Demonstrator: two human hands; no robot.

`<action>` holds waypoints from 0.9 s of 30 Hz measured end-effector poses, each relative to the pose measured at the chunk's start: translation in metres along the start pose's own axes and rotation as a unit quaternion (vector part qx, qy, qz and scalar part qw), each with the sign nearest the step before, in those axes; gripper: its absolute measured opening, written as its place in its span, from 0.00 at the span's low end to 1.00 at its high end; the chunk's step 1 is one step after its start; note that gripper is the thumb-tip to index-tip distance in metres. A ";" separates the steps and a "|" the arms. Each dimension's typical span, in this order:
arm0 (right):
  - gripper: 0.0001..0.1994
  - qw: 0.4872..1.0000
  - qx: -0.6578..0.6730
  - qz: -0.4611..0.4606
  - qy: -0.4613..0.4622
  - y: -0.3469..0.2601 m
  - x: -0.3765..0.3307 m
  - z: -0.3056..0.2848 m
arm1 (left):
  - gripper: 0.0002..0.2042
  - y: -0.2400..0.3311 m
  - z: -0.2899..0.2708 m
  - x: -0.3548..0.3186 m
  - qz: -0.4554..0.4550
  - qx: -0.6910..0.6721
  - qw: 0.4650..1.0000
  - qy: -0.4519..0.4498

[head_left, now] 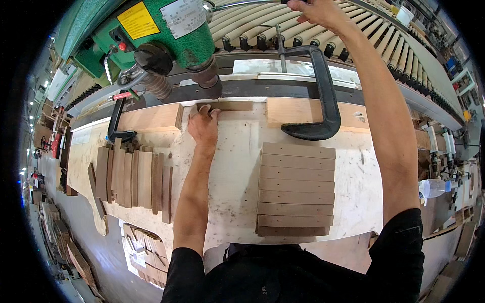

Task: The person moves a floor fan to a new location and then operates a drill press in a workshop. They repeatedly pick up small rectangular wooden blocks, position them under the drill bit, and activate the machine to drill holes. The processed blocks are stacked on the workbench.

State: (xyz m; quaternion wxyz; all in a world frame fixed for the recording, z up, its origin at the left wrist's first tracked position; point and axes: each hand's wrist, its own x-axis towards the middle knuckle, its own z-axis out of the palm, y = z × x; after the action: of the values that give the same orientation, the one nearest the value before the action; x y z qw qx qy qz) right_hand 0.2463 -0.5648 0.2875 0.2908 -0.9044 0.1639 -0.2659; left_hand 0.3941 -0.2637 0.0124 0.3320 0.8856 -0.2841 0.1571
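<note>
A thin brown wooden strip (235, 106) lies against the back fence, under the chuck (206, 76) of a green drill press (189, 50). My left hand (203, 126) grips the strip's left end, fingers closed over it. At the upper edge my right hand (321, 11) is closed at the black end of the press's metal lever (242, 5); part of the grip is cut off. Nearer me, several brown wooden pieces with small holes (296, 189) lie in a neat block. Left of my left forearm stands a row of loose wooden strips (134, 177).
A pale wood block (151, 119) and another light wood block (295, 112) flank the strip. A large black C-clamp (323, 86) and a smaller clamp (116, 120) hold them to the board (232, 187). Behind runs a roller conveyor (262, 28). A plastic bottle (433, 188) is at right.
</note>
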 end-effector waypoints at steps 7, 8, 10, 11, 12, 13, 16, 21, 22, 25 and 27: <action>0.20 0.998 -0.060 -0.009 -0.008 0.044 -0.001 0.026 | 0.26 0.030 0.005 -0.006 -0.022 -0.040 0.998 0.030; 0.21 0.997 -0.075 -0.037 0.006 0.050 -0.001 0.034 | 0.25 0.030 0.002 -0.006 -0.015 -0.041 0.999 0.031; 0.21 0.992 -0.122 -0.008 -0.012 0.063 -0.002 0.044 | 0.24 0.027 -0.001 -0.004 0.001 -0.043 0.999 0.031; 0.21 0.992 -0.129 -0.002 -0.011 0.070 -0.004 0.054 | 0.22 0.020 -0.003 -0.003 0.013 -0.057 0.998 0.033; 0.22 0.991 -0.136 0.004 -0.009 0.077 -0.003 0.063 | 0.21 0.014 -0.003 -0.001 0.025 -0.072 0.996 0.034; 0.22 0.993 -0.104 0.047 -0.035 0.078 -0.005 0.071 | 0.20 0.009 -0.004 0.001 0.039 -0.087 0.995 0.033; 0.21 0.986 -0.155 0.030 -0.050 0.081 -0.004 0.099 | 0.17 -0.001 -0.006 0.005 0.083 -0.096 0.991 0.050; 0.22 0.980 -0.185 -0.055 -0.054 0.088 0.000 0.142 | 0.15 0.000 -0.009 0.006 0.092 -0.079 0.992 0.033; 0.21 0.980 -0.179 -0.056 -0.061 0.092 0.004 0.153 | 0.15 0.001 -0.010 0.006 0.092 -0.077 0.992 0.033; 0.21 0.989 -0.130 -0.018 -0.070 0.100 0.017 0.197 | 0.14 0.002 -0.011 0.006 0.084 -0.063 0.994 0.020; 0.20 0.992 -0.100 0.006 -0.074 0.108 0.028 0.223 | 0.14 0.007 -0.011 0.006 0.075 -0.063 0.995 0.005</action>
State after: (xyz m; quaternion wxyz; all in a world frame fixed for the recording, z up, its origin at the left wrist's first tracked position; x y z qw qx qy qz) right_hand 0.3825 -0.5634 0.0787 0.2114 -0.9451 0.1734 -0.1790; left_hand 0.3936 -0.2631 0.0262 0.3759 0.8382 -0.3575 0.1682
